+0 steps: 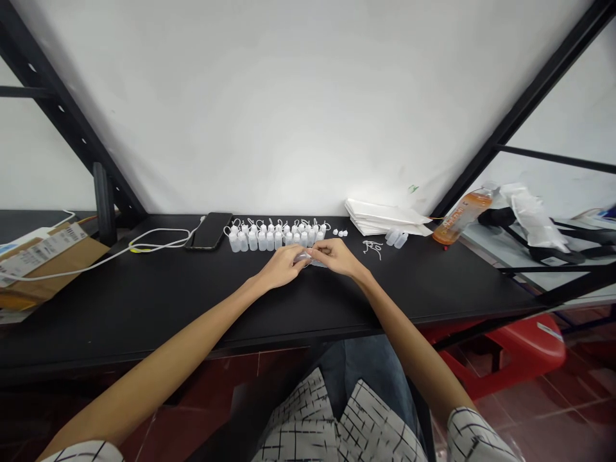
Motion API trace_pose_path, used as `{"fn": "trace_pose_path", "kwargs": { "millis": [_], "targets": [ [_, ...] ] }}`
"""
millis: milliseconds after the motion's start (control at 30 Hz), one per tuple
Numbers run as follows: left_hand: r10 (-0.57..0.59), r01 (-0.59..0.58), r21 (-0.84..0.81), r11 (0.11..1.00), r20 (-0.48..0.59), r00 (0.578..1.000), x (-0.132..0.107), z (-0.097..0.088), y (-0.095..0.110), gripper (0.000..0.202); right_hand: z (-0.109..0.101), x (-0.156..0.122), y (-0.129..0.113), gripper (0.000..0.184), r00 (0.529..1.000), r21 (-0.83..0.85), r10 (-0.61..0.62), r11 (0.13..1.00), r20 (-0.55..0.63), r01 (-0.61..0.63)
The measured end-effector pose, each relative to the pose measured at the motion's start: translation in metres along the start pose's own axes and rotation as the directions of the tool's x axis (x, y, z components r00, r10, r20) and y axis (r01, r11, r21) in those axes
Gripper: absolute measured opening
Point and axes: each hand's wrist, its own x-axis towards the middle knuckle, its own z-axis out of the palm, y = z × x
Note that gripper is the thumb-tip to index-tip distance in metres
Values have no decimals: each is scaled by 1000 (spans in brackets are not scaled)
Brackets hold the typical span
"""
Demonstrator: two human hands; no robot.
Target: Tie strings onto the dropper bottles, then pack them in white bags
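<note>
Both hands meet over the black surface (192,289), just in front of the bottle rows. Left hand (283,265): fingers curled in, nearly closed, has hold of a small translucent squeeze bottle (303,256). Right hand (335,255): thumb and fingertips pinched together at the other end of the same bottle; can't tell if a cap or strap is in that pinch, fingers cover it. Held bottle sits between the two hands, low, close to the surface, and looks tilted over; whether it touches the surface can't be told

Progress, judged from layout: well along. Finished-looking squeeze bottles (269,240) stand upright in close rows behind the hands, white caps on, thin loop straps sticking out at the tops. Exact count unclear, they overlap and the hands block some. Parts left, all to the right of the rows: a few loose white caps (340,233) just beside the rows, a small tangle of loose white straps (373,247) farther right, then a few bottles without caps (395,239) lying past the straps. So only a handful looks undone, plus the one in hand

Around it: stack of white sheets (385,215) behind the loose parts, dark smartphone (210,231) left of the rows, orange drink bottle (462,217) leaning at far right
</note>
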Motion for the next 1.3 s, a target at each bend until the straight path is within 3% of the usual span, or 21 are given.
{"fn": "trace_pose_path", "kwargs": {
  "millis": [100,233,433,600,1000,1200,1300],
  "targets": [
    [-18,19,-24,1000,12,1000,0,-2,1,25,0,-1,0,39,1000,108,10,994,9,-11],
    [17,-18,7,1000,26,1000,-2,-4,2,17,-1,0,-3,41,997,196,30,980,71,-43],
    [60,-61,48,997,23,998,-3,-4,3,16,-4,1,-4,49,995,136,51,989,89,-63],
    [55,-56,18,998,28,998,-1,-3,1,13,-2,1,-3,43,999,149,20,988,42,-26],
    [126,-139,275,951,63,990,-5,-6,4,13,-2,2,-9,49,998,219,29,975,63,-42],
    [95,-70,318,946,-65,993,-3,-14,-4,19,-14,-1,-3,49,997,93,63,994,-49,-58],
    [51,6,394,919,-133,990,-2,-18,-9,19,-21,-2,11,42,996,-30,84,996,-15,-84]
  ]
}}
